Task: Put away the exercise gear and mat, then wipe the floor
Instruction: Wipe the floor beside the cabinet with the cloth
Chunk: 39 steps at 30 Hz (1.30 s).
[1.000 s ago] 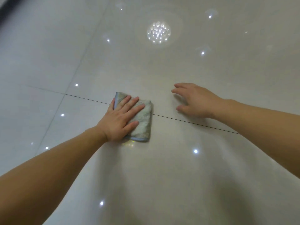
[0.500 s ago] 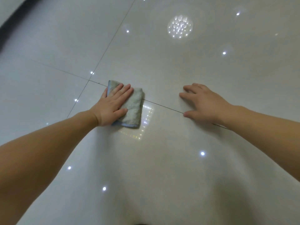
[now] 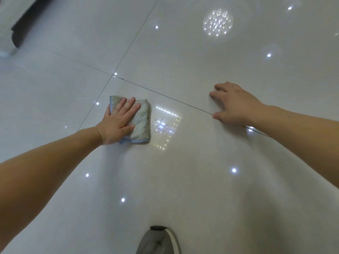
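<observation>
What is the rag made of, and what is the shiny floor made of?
The rag looks like soft terry or microfibre cloth: fuzzy, matte grey-green pile with a blue stitched edge. The floor looks like polished ceramic or porcelain tile, perhaps stone: big pale slabs with thin dark joint lines, glossy enough to mirror lights.

Left hand — flat on cloth

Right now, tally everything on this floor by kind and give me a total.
Hands: 2, the left hand pressing flat on the cloth, the right hand resting on the floor
Cloth: 1
Grey shoe: 1, at the bottom edge
Furniture piece: 1, blurred, top left
Total: 5
</observation>
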### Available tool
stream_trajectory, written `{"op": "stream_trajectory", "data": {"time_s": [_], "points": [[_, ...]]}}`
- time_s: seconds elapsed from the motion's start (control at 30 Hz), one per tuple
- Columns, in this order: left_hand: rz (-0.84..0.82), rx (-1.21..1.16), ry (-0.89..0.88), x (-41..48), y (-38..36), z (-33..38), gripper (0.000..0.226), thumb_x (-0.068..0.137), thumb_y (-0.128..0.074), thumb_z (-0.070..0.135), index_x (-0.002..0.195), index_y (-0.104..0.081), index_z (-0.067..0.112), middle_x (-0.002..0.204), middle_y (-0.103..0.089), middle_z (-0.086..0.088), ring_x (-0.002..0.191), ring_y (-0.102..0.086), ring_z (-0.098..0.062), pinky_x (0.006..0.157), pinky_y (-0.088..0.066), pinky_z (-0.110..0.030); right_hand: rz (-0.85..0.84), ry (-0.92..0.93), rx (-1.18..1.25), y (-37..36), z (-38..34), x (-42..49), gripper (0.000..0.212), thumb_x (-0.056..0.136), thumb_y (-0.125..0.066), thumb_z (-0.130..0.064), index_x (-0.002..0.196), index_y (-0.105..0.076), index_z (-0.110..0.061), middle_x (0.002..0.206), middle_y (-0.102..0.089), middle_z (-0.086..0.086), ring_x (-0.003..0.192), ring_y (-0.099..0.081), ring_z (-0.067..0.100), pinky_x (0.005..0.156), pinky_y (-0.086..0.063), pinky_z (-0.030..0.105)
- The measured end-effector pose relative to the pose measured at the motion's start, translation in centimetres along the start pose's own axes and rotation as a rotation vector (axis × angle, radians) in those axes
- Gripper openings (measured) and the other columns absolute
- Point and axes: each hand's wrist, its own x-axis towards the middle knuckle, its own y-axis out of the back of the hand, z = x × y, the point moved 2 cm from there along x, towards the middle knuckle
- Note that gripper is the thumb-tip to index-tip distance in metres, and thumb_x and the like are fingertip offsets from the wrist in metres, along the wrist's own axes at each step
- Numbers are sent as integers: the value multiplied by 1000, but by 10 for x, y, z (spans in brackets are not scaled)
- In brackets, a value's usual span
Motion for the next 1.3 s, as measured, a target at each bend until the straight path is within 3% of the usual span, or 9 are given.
{"op": "stream_trajectory", "data": {"time_s": [0.23, 0.43, 0.63, 0.87, 1.03, 1.3], "points": [[-83, 67, -97, -51, -19, 9, 78, 84, -26, 56, 145, 23, 53, 158, 26, 18, 144, 31, -7, 119, 5, -50, -1, 20, -30, -1, -1, -2, 75, 82, -68, -44, 146, -35, -25, 157, -23, 1, 147, -13, 25, 116, -24, 42], [-76, 25, -36, -64, -30, 28, 80, 78, -25, 55, 138, 27, 62, 155, 29, 22, 145, 30, -11, 118, 10, -52, -5, 33, -57, 3, -6, -5, 76, 83, -68, -42, 148, -33, -23, 159, -21, 0, 148, -12, 25, 116, -24, 42], [-62, 28, -24, -63, -39, 50, 82, 81, -26, 58, 149, 18, 48, 154, 32, 22, 143, 33, -11, 116, 12, -59, -12, 73, -45, 11, -6, -21, 83, 81, -70, -42, 151, -29, -23, 161, -17, -2, 149, -8, 20, 116, -22, 39], [-130, 50, -71, -60, -49, 135, 81, 77, -17, 59, 134, 40, 54, 150, 44, 15, 139, 42, -14, 112, 22, -59, -14, 41, -47, 13, 26, -62, 83, 82, -70, -42, 151, -28, -23, 161, -16, -1, 149, -9, 20, 118, -19, 37], [-146, 72, -112, -56, -56, 202, 79, 76, -12, 60, 130, 44, 54, 149, 46, 12, 136, 45, -14, 107, 28, -54, -33, -1, -39, 12, 56, -103, 81, 83, -69, -43, 151, -28, -25, 161, -16, -3, 148, -9, 18, 117, -19, 35], [-182, 99, -217, -52, -74, 301, 81, 76, -13, 60, 132, 45, 49, 146, 50, 10, 139, 43, -21, 107, 28, -60, -45, -70, -10, 11, 112, -181, 82, 81, -71, -43, 150, -29, -25, 160, -18, -3, 148, -13, 18, 117, -23, 36]]}}
